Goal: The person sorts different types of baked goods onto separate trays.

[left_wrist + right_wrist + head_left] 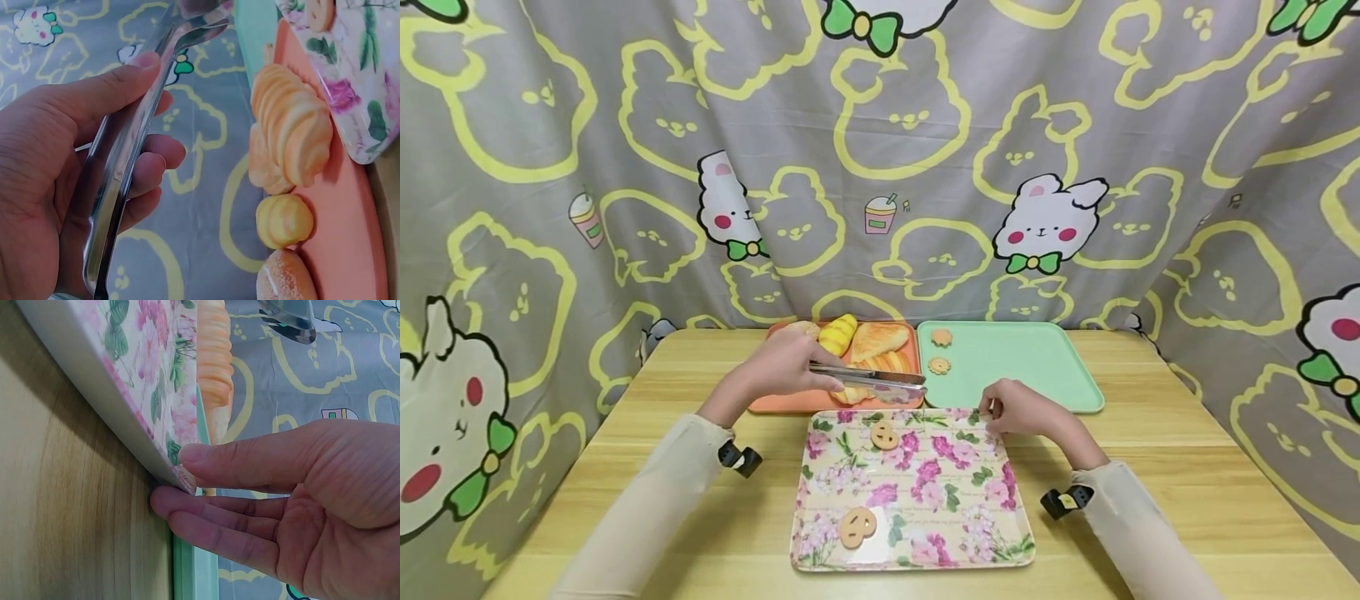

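Observation:
Metal tongs [868, 377] are gripped in my left hand [782, 362], their tips pointing right above the orange tray [782, 405]. I see no food plainly between those tips. My right hand [1018, 407] pinches the far right corner of a floral tray [917, 508], thumb on top and fingers beneath, as the right wrist view shows. On that tray lie two pretzel-shaped cookies, one far [884, 434] and one near [857, 527]. A green tray [1022, 367] behind carries a scalloped cookie [942, 337] and a ring-like cookie [939, 365].
The orange tray holds a ridged croissant-like bread [292, 125], a yellow roll [838, 335], a flat golden pastry [880, 340] and a sugar-dusted bun [286, 278]. A patterned curtain [910, 167] hangs right behind the wooden table [715, 533].

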`<state>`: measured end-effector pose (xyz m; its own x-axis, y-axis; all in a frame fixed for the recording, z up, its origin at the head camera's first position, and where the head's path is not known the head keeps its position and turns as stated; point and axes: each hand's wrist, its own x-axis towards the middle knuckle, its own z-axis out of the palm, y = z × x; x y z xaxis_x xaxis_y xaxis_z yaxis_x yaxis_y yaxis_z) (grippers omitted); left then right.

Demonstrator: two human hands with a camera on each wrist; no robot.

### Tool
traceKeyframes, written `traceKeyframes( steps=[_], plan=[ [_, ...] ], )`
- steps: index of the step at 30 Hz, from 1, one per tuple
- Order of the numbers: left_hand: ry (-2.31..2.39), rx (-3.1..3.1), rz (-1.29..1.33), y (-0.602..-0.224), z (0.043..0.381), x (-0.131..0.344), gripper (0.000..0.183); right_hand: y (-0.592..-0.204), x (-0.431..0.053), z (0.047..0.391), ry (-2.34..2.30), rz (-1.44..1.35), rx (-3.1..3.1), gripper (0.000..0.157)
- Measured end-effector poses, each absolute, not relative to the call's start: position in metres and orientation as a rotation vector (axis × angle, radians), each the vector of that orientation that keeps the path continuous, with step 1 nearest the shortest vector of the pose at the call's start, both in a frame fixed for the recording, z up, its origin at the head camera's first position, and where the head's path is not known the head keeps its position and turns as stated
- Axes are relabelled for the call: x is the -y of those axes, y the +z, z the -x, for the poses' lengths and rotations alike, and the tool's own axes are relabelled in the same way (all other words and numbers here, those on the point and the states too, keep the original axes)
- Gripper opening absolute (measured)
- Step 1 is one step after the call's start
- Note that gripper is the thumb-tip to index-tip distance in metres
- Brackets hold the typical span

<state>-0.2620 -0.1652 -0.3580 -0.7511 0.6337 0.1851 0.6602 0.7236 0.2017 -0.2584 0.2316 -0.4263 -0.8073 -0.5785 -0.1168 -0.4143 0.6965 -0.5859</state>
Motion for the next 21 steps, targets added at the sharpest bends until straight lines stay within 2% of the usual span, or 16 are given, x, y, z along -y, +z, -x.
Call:
traceKeyframes(
  steps=[21],
  plan=[
    [-0.459, 2.912, 1.13, -0.367, 0.251, 0.192, 0.04, -0.428, -0.231, 0.259, -0.777, 0.759, -2.631, 0.011]
  ],
)
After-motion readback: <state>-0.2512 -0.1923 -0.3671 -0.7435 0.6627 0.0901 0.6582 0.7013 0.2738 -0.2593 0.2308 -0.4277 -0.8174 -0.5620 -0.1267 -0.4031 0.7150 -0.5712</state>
